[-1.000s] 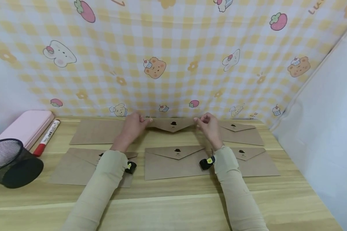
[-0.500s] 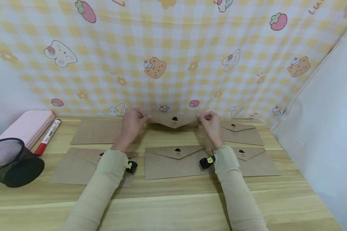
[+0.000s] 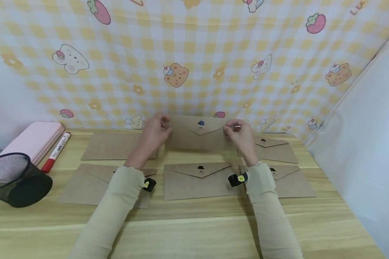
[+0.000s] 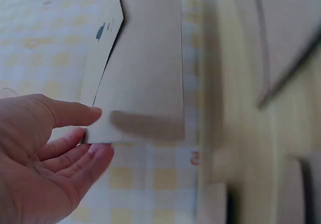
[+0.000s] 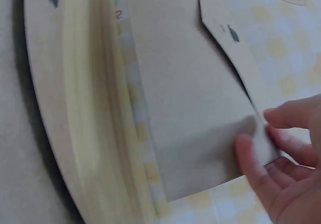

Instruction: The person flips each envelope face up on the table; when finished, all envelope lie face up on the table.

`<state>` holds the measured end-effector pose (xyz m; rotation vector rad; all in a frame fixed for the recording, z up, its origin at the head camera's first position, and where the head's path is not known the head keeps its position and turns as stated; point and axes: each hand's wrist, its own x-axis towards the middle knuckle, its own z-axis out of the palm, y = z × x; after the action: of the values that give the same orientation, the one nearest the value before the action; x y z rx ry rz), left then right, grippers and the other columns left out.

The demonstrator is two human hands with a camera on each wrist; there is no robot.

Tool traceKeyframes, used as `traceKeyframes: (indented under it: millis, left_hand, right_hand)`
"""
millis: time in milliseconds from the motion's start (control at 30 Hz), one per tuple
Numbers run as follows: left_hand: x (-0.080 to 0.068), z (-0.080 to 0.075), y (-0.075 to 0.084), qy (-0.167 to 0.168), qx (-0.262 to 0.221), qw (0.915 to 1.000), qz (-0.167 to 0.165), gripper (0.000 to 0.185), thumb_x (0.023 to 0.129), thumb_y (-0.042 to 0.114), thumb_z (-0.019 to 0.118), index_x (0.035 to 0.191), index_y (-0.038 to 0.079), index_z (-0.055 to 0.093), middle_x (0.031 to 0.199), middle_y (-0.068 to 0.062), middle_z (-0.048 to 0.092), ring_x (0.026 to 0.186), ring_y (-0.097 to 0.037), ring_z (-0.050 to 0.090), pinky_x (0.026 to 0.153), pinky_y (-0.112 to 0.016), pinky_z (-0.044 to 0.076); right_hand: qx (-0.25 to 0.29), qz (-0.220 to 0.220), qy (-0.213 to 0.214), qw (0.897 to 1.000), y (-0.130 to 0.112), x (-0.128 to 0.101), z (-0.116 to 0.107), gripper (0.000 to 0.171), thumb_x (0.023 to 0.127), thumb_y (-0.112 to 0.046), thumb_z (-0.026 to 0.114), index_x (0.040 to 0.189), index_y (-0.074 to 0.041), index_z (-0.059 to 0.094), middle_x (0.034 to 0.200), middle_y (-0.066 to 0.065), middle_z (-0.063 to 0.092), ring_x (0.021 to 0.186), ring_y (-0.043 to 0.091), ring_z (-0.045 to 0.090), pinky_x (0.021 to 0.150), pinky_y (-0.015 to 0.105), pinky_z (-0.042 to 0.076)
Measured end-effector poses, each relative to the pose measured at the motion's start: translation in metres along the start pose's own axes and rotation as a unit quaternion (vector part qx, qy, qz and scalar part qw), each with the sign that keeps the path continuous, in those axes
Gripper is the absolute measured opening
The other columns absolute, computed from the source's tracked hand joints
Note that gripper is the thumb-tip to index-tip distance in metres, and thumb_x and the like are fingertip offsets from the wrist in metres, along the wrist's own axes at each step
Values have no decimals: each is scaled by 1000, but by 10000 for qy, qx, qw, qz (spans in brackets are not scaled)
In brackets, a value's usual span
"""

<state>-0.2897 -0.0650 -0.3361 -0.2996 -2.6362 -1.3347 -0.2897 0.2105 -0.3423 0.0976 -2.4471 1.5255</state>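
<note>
Kraft-brown paper makes up the lifted envelope (image 3: 197, 133), a long rectangle with a pointed flap folded down and a small dark hat mark at the flap's tip. It is held upright above the back of the wooden table (image 3: 194, 230), in front of the checked cloth (image 3: 194, 54), clear of the tabletop. The left hand (image 3: 153, 133) pinches its left end between thumb and fingers, and the right hand (image 3: 241, 135) pinches its right end the same way; the wrist views show the fingertips closed on the short edges.

Six envelopes show in all: the one in the hands and five flat envelopes (image 3: 197, 181) on the table, two in the back row and three in the front row. To the left lie one pink case (image 3: 32, 140), one red marker (image 3: 56, 151) just beside it, and one black mesh cup (image 3: 13, 180) tipped on its side.
</note>
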Motion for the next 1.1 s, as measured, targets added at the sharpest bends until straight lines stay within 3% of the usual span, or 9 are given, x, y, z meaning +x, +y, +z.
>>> traceKeyframes:
  millis: [200,333,500,667,767,833,933,1033,1100]
  left_hand:
    - [0,6,-6,-508,483,9975,-33,26,84,-5,61,110,-8,57,105,-20,58,93,-29,56,79,-36,48]
    - [1,10,-7,-663,831,9943,-8,25,86,-3,58,111,-7,58,106,-19,59,95,-29,55,81,-37,48]
    - [0,16,-8,-1062,1284,9860,44,36,85,-1,55,121,-7,52,118,-22,54,103,-32,52,88,-41,44]
    - [-6,23,-11,-1668,1347,9765,-200,63,82,5,62,138,-5,36,147,-23,24,121,-38,42,95,-45,40]
    - [-10,28,-13,-1863,1433,9718,-208,72,80,8,65,142,-3,30,152,-21,2,131,-40,28,101,-48,32]
    - [-12,31,-13,-1878,1574,9694,-173,71,80,8,65,142,-2,31,152,-21,-3,134,-40,22,102,-48,29]
    - [-13,34,-13,-1908,1764,9656,-128,67,79,4,65,139,-2,37,151,-24,-2,135,-42,17,104,-49,24]
    - [-13,35,-13,-2007,1958,9598,-132,63,78,1,65,136,-2,42,149,-30,3,131,-46,23,103,-51,27]
    - [-14,34,-13,-2142,2034,9553,-137,58,82,6,63,136,-2,43,148,-30,8,130,-46,25,103,-51,27]
  right_hand:
    - [-1043,-239,-494,9930,8,-1,2,12,86,-8,63,91,3,61,96,14,59,84,23,51,71,31,42]
    - [-1494,-397,-869,9842,14,1,4,10,85,-5,65,88,4,62,98,16,58,86,26,51,75,35,43]
    - [-2024,-369,-1189,9714,20,2,7,24,82,-5,69,100,8,60,115,23,49,97,31,50,85,40,43]
    - [-2067,-203,-1561,9657,22,0,12,41,79,-7,71,113,10,56,131,32,34,106,38,48,93,45,40]
    - [-2141,-170,-1733,9612,22,0,14,48,79,-9,72,118,11,54,136,34,29,111,41,45,96,46,37]
    - [-2198,-177,-1842,9578,22,-1,15,51,79,-10,73,121,11,52,136,33,31,115,41,43,98,47,36]
    - [-2307,-322,-1995,9518,22,-1,15,47,79,-12,73,116,12,55,131,30,41,122,41,37,101,48,31]
    - [-2391,-499,-2119,9463,23,-1,17,30,80,-13,72,91,12,61,124,27,50,128,41,31,103,48,28]
    - [-2367,-562,-2210,9444,25,-2,19,28,81,-14,71,89,12,62,120,28,52,129,42,28,102,49,29]
